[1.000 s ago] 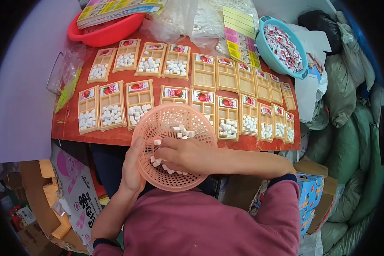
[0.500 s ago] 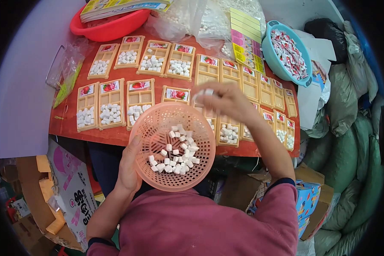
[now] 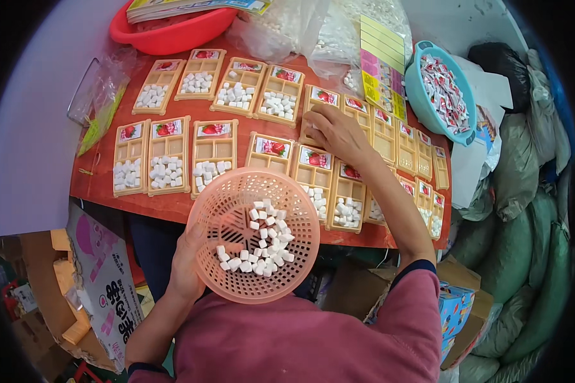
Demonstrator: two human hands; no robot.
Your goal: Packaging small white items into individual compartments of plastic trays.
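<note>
Over a tan tray (image 3: 307, 102), the right hand (image 3: 335, 135) curls, though I cannot tell whether it grasps anything, while the left hand (image 3: 186, 265) grips the side of a pink basket (image 3: 227, 191), likely light and best held by its rim, where white cubes (image 3: 263, 243) lie loose, probably soft, wanting a gentle pinch.

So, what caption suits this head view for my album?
Left hand holds a pink basket of white pieces; the right hand is over a tan tray.
</note>
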